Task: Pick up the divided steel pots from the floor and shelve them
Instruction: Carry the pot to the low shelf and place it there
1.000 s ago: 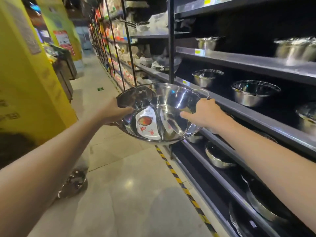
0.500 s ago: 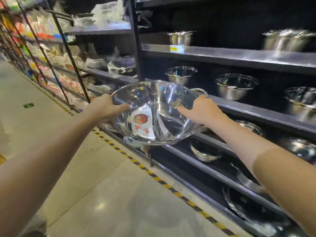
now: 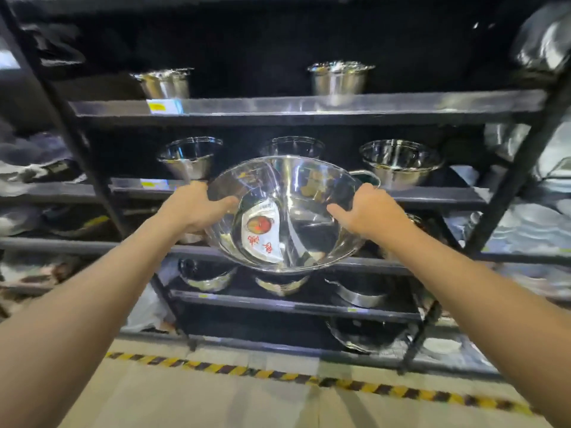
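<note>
I hold a shiny divided steel pot in the air in front of a dark shelf unit. A curved divider and a white label with red print lie inside it. My left hand grips its left rim. My right hand grips the right rim beside a loop handle. The pot tilts toward me, level with the gap between the second and third shelves. Its underside is hidden.
Steel bowls and tall pots stand on the upper shelves. More pots sit on the lower shelves, behind and below the held pot. A yellow-black striped line runs along the floor at the shelf's foot. Neighbouring racks hold wrapped goods.
My view has swung right and now faces the shelf unit head-on. Both hands have kept their grip and carried the pot closer to the middle shelves.
</note>
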The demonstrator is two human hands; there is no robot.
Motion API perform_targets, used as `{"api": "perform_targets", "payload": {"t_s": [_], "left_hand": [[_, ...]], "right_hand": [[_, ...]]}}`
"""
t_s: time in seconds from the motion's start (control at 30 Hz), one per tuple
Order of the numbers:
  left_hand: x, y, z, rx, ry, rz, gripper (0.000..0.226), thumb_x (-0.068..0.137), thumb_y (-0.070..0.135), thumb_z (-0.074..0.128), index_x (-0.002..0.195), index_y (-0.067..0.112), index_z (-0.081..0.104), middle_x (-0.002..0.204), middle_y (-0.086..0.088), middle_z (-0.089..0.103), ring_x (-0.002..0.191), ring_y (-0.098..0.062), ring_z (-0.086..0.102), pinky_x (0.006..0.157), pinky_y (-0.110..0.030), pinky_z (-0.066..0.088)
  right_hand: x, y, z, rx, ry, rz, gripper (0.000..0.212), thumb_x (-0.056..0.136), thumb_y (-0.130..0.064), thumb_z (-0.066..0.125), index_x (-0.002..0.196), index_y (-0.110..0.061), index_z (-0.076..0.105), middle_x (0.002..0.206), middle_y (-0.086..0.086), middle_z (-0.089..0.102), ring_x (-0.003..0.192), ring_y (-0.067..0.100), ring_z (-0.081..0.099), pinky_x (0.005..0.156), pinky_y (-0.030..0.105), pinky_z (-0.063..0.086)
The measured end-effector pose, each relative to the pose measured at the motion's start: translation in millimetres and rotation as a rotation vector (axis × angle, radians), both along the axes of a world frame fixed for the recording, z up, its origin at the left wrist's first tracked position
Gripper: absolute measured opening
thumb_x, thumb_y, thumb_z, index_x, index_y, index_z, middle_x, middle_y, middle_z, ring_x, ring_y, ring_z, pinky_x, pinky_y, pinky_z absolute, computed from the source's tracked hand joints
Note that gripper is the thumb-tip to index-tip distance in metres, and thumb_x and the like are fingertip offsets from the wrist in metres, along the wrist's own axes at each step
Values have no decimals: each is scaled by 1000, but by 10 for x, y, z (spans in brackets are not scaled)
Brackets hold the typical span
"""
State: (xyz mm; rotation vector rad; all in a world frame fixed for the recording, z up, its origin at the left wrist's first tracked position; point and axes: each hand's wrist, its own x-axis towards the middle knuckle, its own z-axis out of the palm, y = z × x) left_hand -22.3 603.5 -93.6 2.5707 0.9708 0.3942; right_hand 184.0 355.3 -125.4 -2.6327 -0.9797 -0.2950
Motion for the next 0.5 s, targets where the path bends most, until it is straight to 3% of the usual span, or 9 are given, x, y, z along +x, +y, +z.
{"api": "perform_targets", "payload": {"t_s": [0.1,0.27,0.37,0.5], "left_hand": [[229,-13,-285,-5,31,-40,74,69,79,49,98,13,66,95,-10,68,87,-33,62,75,-39,49],[417,15,-920,-54,-5,-69,46,78,70,54,72,24,56,73,-2,65,77,-32,63,69,-36,46],[474,11,-1381,-26,-13,-82,49,80,68,55,80,19,58,79,-8,67,83,-36,63,73,-41,50],[370,-73,-2118,-64,61,-81,71,76,73,48,110,13,63,105,-17,70,101,-40,63,86,-49,52]], "right_hand": [[78,-121,-301,-23,5,-105,90,86,-67,50,123,15,45,100,23,63,89,34,62,59,32,41],[144,-164,-868,-36,63,-168,88,86,-66,51,124,13,41,109,29,58,93,38,60,61,33,39],[106,-192,-1340,-26,66,-207,89,86,-67,51,124,11,40,114,31,54,93,40,59,60,32,38],[-106,-296,-2133,-95,175,-283,95,84,-71,49,132,9,33,118,31,50,77,37,58,45,29,29]]}}
